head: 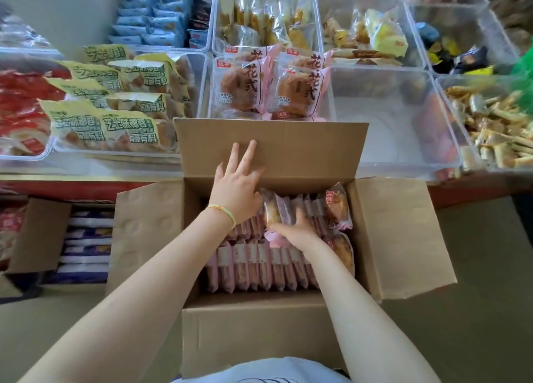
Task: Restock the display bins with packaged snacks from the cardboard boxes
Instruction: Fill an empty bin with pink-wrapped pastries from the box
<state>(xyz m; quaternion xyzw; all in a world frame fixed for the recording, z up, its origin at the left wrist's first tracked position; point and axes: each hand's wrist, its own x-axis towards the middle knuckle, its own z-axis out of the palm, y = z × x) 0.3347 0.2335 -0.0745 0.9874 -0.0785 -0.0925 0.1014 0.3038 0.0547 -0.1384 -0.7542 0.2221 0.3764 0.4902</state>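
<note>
Reaching into the open cardboard box point(277, 325), our right hand point(300, 229) grips a light, crinkly pink snack packet point(277, 212) best held by its flat sides since the pastry crushes easily, while our left hand point(236, 186) rests flat-fingered beside it.

An open cardboard box point(288, 267) is standing in the lower middle of the frame, its flaps spreading outward. Pink-wrapped snack packs point(259, 264) are standing on edge inside it in tight rows. Above it, a clear display bin point(328, 94) is holding four of the same pink packs point(245, 85), lying face up.
</note>
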